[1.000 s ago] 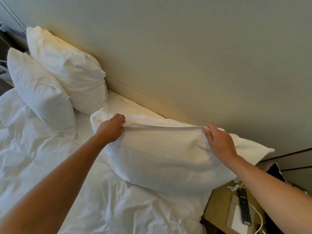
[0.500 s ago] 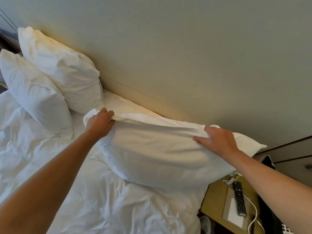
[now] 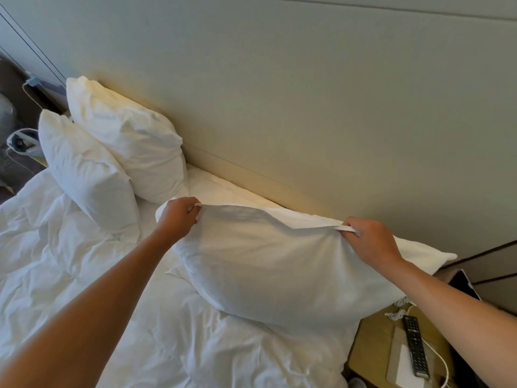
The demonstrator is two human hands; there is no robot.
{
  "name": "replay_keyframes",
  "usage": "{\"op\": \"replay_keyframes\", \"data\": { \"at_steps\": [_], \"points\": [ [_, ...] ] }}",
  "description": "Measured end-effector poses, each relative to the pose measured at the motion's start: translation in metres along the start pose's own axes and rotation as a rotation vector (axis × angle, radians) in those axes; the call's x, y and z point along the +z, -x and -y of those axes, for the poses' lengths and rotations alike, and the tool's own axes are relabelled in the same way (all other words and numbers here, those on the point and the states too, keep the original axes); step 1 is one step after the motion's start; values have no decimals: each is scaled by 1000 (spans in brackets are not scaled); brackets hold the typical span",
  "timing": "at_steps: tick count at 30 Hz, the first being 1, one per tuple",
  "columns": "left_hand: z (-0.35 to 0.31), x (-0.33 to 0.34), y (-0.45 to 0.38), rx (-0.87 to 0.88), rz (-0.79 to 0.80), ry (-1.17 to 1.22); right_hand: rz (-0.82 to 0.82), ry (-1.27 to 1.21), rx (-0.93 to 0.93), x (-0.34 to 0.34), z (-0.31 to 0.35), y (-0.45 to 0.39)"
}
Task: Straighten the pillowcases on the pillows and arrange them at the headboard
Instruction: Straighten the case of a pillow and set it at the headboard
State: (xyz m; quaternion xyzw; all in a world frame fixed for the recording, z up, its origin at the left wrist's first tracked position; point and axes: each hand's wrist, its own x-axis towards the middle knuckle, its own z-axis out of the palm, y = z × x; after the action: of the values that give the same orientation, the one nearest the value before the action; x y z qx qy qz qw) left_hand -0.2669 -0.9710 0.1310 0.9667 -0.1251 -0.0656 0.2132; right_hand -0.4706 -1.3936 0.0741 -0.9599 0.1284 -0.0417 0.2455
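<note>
Pale grey-green wall panelling (image 3: 335,93) fills the upper frame, and a rumpled white duvet (image 3: 70,261) is spread across the lower left. At far left, cables and a dark shape are glimpsed beside the bed, too blurred to be named. Two white pillows are seen at upper left: the front pillow (image 3: 86,175) is propped upright, overlapping the back pillow (image 3: 126,138), which is leaned against the headboard (image 3: 251,175). Centre frame now, and the left hand (image 3: 177,217) is curled tight, the top left edge of the near pillowcase (image 3: 265,270) pinched between fingers and thumb. That pillow is held up on its long edge, its lower edge resting on the duvet just in front of the headboard, the cloth pulled taut between the two grips. Further right, the right hand (image 3: 372,242) is clenched on the top edge too, a fold of hem gathered under its fingers. At lower right, a wooden nightstand (image 3: 369,348) is set beside the bed, with a black remote control (image 3: 415,345) lying on a white card (image 3: 402,365) and a white cable (image 3: 439,359) trailed alongside.
</note>
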Motion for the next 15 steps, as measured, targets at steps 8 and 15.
{"op": "replay_keyframes", "data": {
  "at_steps": [8,15],
  "points": [
    [15,-41,-31,-56,-144,24,-58,-94,-26,-11,57,-17],
    [29,-66,-45,-80,-227,-27,-115,-176,-120,-19,94,-33]
  ]
}}
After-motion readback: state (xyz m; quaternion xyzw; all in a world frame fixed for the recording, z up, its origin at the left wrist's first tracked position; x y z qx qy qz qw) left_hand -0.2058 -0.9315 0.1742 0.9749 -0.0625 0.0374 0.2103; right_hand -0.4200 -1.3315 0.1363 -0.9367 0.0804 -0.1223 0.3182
